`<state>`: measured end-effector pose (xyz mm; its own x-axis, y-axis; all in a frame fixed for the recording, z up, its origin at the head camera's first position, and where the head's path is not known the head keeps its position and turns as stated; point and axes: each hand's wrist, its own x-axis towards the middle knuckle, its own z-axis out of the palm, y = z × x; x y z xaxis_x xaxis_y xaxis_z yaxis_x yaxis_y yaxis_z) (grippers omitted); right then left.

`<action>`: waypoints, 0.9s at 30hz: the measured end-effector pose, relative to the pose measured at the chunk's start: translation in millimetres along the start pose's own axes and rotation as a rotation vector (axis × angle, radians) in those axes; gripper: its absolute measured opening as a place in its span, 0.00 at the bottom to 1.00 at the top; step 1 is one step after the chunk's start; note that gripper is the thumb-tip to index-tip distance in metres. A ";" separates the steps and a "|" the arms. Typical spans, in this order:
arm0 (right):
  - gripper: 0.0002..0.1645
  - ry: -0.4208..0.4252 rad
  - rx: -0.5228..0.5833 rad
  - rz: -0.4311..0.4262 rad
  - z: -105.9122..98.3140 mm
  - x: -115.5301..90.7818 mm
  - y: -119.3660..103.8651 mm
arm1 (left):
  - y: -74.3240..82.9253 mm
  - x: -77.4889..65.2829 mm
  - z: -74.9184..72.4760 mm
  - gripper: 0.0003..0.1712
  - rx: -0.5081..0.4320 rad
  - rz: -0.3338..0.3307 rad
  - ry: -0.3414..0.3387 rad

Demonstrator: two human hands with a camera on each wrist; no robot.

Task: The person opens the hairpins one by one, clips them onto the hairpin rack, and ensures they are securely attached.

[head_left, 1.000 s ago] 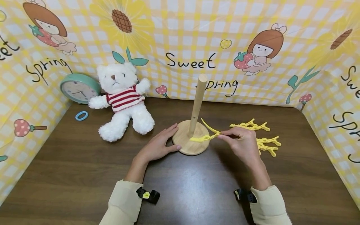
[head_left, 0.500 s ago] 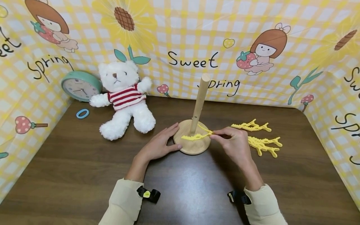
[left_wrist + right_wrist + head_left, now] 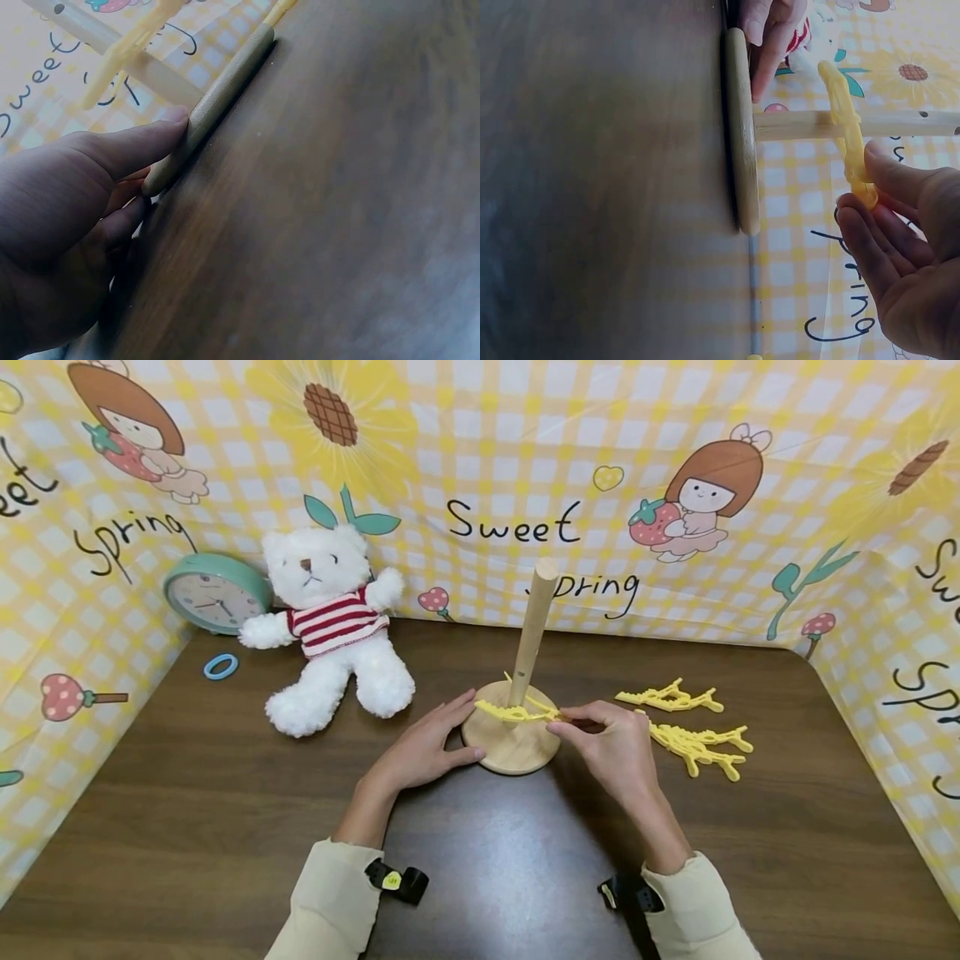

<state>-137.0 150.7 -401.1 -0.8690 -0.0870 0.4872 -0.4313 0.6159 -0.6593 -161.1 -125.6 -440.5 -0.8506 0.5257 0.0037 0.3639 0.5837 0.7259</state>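
My right hand [image 3: 613, 747] pinches a yellow toothed alligator hair clip [image 3: 513, 713] between thumb and fingers at its handle end. The clip's two arms are spread, one passing in front of the upright wooden post [image 3: 534, 627] and the other behind it, low over the base in the head view. In the right wrist view the clip [image 3: 846, 124] crosses the post above the disc. My left hand [image 3: 420, 747] rests against the left edge of the round wooden base [image 3: 517, 750], its fingers extended along the rim and the thumb touching the near side.
Several more yellow hair clips [image 3: 693, 746] lie on the brown table right of the stand, one [image 3: 671, 696] a bit apart behind. Back left are a white teddy bear [image 3: 330, 627], a green alarm clock [image 3: 217, 593] and a blue ring [image 3: 221, 667]. Printed cloth [image 3: 465, 452] walls the table.
My right hand has moved left, bringing the hair clip from beside the post to where its spread arms straddle it. My left hand stays at the base.
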 end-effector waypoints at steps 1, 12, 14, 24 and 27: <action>0.11 -0.001 0.002 0.006 0.0 0.0 -0.7 | 0.3 0.0 0.0 0.45 0.000 0.000 -0.001; 0.18 -0.004 0.056 0.043 -0.1 1.4 -1.2 | -0.2 -0.3 0.5 0.47 0.005 0.010 0.007; 0.19 -0.014 0.057 0.049 -0.6 1.4 -1.0 | 0.0 -0.5 0.5 0.46 0.003 0.007 0.006; 0.20 -0.067 0.106 0.083 -1.4 2.4 0.2 | -0.1 0.3 -0.6 0.46 0.002 0.005 0.004; 0.19 -0.066 0.106 0.094 -1.6 1.8 0.3 | -0.4 0.9 0.4 0.46 0.007 0.004 0.001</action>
<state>-138.3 152.0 -399.5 -0.9191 -0.0864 0.3843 -0.3678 0.5378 -0.7586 -161.8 -125.1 -441.0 -0.8497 0.5273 0.0068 0.3695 0.5861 0.7211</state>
